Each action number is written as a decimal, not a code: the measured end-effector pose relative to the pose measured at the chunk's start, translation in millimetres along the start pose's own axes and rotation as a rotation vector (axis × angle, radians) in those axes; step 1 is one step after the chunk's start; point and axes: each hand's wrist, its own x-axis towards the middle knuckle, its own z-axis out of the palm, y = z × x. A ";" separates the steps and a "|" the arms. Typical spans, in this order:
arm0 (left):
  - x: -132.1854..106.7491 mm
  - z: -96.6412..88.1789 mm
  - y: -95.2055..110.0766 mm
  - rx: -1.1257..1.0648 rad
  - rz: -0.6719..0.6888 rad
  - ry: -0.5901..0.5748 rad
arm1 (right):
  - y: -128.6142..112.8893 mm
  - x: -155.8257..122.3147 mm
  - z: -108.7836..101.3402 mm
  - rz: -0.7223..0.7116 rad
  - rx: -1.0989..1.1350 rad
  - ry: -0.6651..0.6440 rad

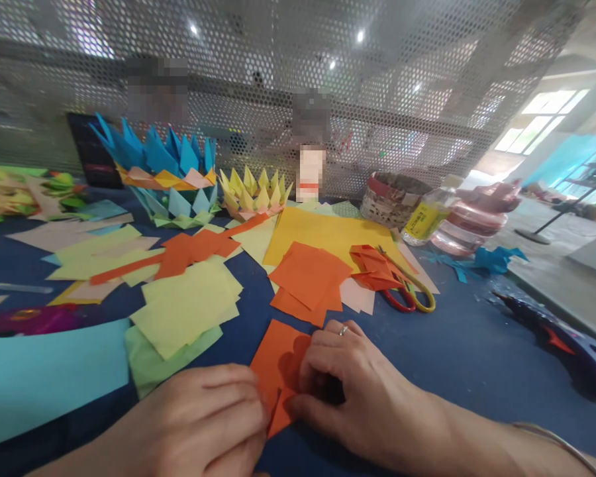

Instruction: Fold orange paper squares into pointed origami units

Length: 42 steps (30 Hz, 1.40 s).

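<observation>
- The thin, flat sheet of bright orange paper (273, 348) lies at the near middle of the dark blue tabletop (457, 364), between the two hands, so neither has to reach for it.
- From the fingers of the left hand (213, 417) the sheet lies to the right and a little far; from those of the right hand (347, 381) it lies to the left. Both hands touch it, and neither is clearly nearer.
- As far as it shows, the sheet is longer from near to far than across, set askew, its far corner pointing away; the covered edges leave its true outline uncertain.
- The left hand's fingers lie together, bent over the sheet's near left edge; whether they pinch it or only press on it, I cannot tell.
- The right hand's thumb and curled fingers stand apart, with a dark gap between them, tips at the sheet's right side; I cannot tell whether any tip grips paper.
- The sheet is plain and matt. At its near end, between the hands, a short dark line shows beside a slightly raised edge, perhaps a fold; hand shadow darkens the right half.
- Just beyond it lies a loose pile of orange paper squares (310, 271); to its left, a fanned stack of pale yellow-green paper squares (186, 305).
</observation>
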 end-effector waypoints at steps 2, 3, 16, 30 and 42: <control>7.9 -2.7 -3.0 0.011 0.004 -0.038 | 0.6 0.5 -0.5 0.004 0.001 -0.004; 11.3 -3.7 -5.1 0.009 0.032 -0.060 | 0.8 0.8 -0.8 0.007 0.000 -0.007; 16.3 -0.6 -10.9 -0.004 0.165 -0.067 | 0.3 -1.8 0.4 0.005 -0.041 0.016; 8.8 -5.1 -10.5 -0.003 0.131 -0.216 | -6.9 -2.3 5.1 0.035 -0.014 0.086; 9.3 1.9 -6.2 -0.012 0.153 -0.070 | -4.6 2.8 -11.9 0.093 0.002 -0.059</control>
